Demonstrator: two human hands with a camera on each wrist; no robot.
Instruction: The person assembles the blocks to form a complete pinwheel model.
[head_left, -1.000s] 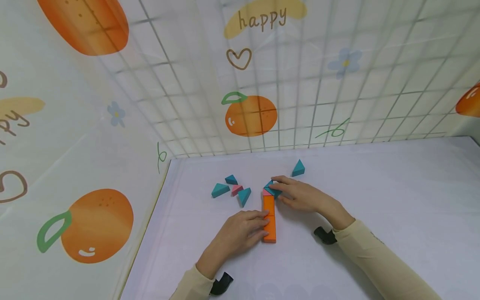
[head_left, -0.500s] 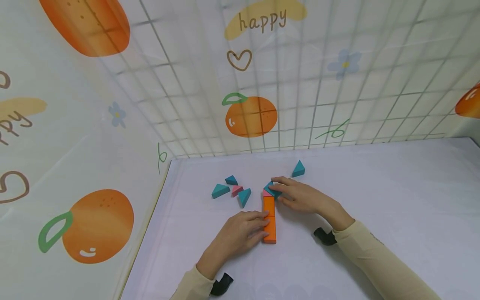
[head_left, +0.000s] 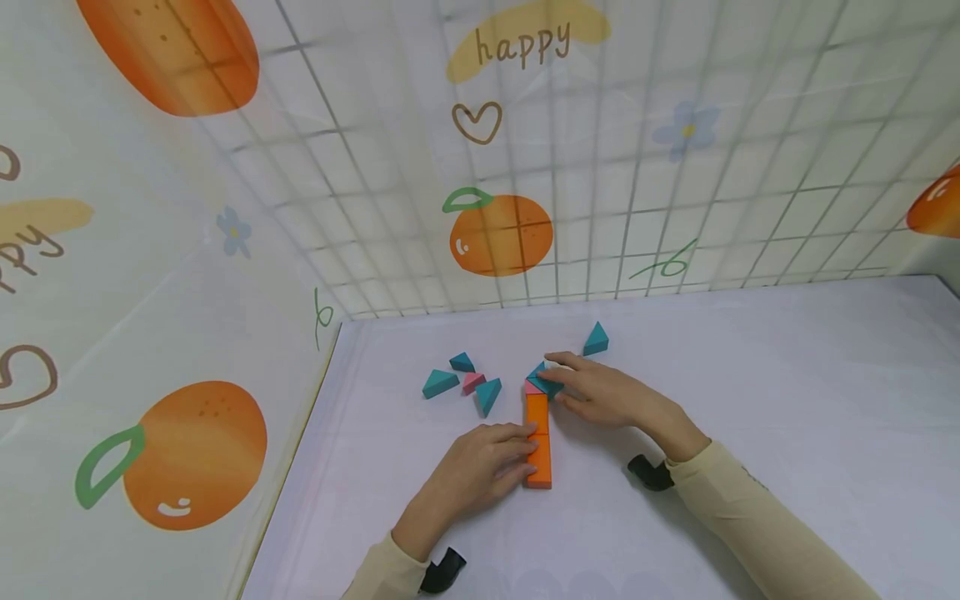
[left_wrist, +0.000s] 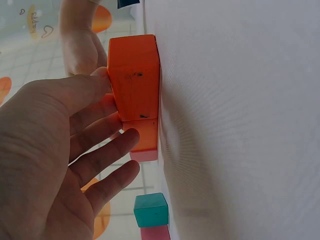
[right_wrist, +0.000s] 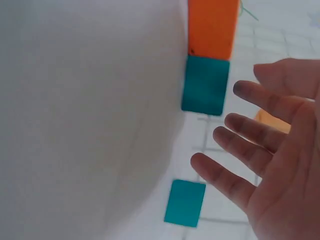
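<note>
Two orange blocks (head_left: pixel 538 462) lie end to end on the white table. Fingertips of my left hand (head_left: pixel 480 462) rest on their upper face; in the left wrist view that hand's fingers are loosely spread, its thumb touching the nearer orange block (left_wrist: pixel 134 80). At the row's far end sit a pink triangular block (head_left: pixel 532 387) and teal triangular blocks (head_left: pixel 546 386), partly hidden by the right fingers. My right hand (head_left: pixel 603 392) hovers over these with relaxed fingers; the right wrist view shows nothing between them, beside a teal block (right_wrist: pixel 205 86).
Left of the row lie loose triangles: a teal one (head_left: pixel 440 383), a darker blue one (head_left: pixel 462 362), a pink one (head_left: pixel 473 383) and another teal one (head_left: pixel 488 397). A single teal triangle (head_left: pixel 596 339) lies behind the right hand. A printed curtain (head_left: pixel 600 167) borders the table's back.
</note>
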